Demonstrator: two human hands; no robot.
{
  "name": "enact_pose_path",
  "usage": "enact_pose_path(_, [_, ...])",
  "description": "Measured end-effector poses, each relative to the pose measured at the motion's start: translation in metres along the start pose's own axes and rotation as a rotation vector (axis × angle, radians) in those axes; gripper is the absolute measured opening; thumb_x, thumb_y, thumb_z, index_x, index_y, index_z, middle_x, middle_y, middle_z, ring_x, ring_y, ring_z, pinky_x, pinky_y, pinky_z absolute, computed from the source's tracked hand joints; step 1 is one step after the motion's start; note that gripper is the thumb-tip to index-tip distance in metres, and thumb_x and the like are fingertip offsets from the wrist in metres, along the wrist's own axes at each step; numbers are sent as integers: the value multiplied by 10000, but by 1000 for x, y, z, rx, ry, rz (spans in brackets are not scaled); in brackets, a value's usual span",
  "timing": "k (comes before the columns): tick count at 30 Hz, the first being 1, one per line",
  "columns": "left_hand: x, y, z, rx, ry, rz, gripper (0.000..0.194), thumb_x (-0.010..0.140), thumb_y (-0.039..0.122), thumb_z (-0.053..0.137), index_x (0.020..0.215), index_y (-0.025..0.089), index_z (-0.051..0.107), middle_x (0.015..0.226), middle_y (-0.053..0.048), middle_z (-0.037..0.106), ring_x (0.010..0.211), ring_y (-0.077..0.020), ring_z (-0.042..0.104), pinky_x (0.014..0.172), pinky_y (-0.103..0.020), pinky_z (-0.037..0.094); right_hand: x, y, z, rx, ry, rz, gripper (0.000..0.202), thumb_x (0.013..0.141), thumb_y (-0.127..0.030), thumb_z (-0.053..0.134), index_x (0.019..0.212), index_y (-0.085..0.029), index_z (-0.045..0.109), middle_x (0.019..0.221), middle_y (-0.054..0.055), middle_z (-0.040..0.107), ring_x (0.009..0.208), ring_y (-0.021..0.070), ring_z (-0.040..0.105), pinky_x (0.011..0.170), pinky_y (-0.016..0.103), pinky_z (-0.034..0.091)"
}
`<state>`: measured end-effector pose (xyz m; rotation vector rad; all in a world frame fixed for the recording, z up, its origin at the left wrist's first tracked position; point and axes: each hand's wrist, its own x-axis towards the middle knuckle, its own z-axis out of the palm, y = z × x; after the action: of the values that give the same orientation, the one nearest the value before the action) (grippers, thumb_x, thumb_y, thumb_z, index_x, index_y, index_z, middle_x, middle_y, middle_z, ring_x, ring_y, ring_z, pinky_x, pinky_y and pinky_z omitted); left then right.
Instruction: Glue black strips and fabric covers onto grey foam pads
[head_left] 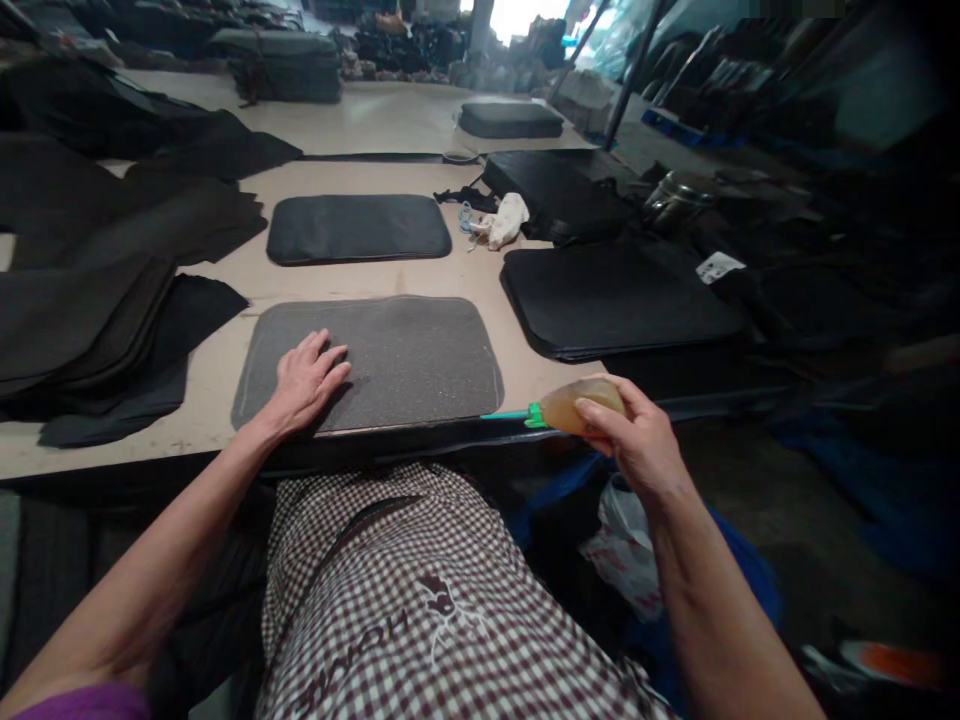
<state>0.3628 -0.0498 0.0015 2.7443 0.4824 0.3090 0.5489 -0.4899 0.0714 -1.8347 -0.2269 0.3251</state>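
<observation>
A grey rounded rectangular panel (405,350) lies flat at the table's near edge, with a pale line running near its border. My left hand (309,378) rests on its left part, fingers spread, holding nothing. In my right hand (630,425) is a squeeze bottle (574,405) of yellowish liquid, tipped on its side with fingers wrapped round it. Its thin green nozzle points left and meets the panel's lower right edge; whether any liquid comes out is too small to tell.
A black rounded panel (360,228) lies farther back. To the right is a stack of black panels (615,300), with a crumpled white cloth (508,220) behind it. Dark sheets (75,310) are piled at the left. Another stack (510,120) sits at the far side.
</observation>
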Motion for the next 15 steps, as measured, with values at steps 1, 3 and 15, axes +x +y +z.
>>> enact_pose_path(1, [-1, -6, -9, -102, 26, 5, 531, 1053, 522, 378, 1422, 210, 597, 1620, -150, 455, 1529, -293, 376, 1248, -520, 297, 1, -5, 9, 22, -34, -2, 551, 713, -527, 870, 1158, -256, 690, 858, 6, 670, 605, 170, 594, 421, 240, 403])
enact_pose_path(3, [-5, -22, -31, -237, 93, -4, 454, 1025, 486, 464, 1338, 206, 636, 1457, -127, 602, 1385, -253, 522, 1189, -443, 390, 6, -16, 35, 25, -139, -33, 537, 743, -531, 849, 1181, -271, 681, 834, 1, 666, 568, 163, 572, 401, 244, 381])
enact_pose_path(15, [-50, -81, -94, 78, -126, -29, 210, 847, 427, 779, 875, 223, 737, 905, -23, 694, 1011, -229, 569, 1066, -464, 259, -14, -74, 279, -183, -506, -746, 504, 823, -587, 777, 1142, -236, 606, 1096, 92, 679, 1008, 293, 657, 925, 483, 560])
